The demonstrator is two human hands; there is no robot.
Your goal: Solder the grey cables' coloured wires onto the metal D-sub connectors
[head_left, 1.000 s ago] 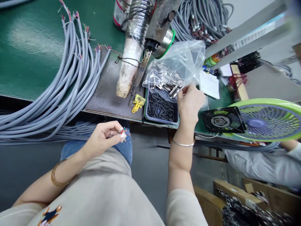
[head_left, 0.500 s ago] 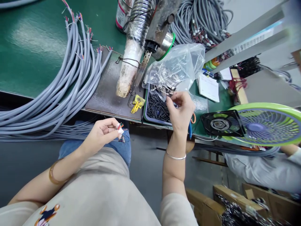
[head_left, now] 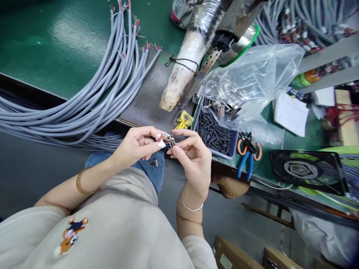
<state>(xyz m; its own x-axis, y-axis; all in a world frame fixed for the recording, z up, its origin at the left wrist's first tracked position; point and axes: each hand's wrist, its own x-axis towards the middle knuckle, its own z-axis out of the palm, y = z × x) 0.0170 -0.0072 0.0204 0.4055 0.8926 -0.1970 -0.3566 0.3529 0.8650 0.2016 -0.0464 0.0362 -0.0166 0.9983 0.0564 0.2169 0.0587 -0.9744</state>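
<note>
Left hand (head_left: 134,147): grip pinched closed on thin multicoloured wires (head_left: 163,138); right hand (head_left: 195,155): same on small silver-and-black metal connector (head_left: 172,142), both left of purple plastic bin (head_left: 233,144); short black pieces (head_left: 214,134) inside bin

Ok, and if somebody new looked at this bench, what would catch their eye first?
Probably the thick sweep of grey cables, curving across the left side of the view. Next, perhaps, the white-wrapped tube with its browned tip, slanting down from the top centre over a dark board. Near the middle, the left hand pinches thin coloured wires, while the right hand holds a small connector.
</note>
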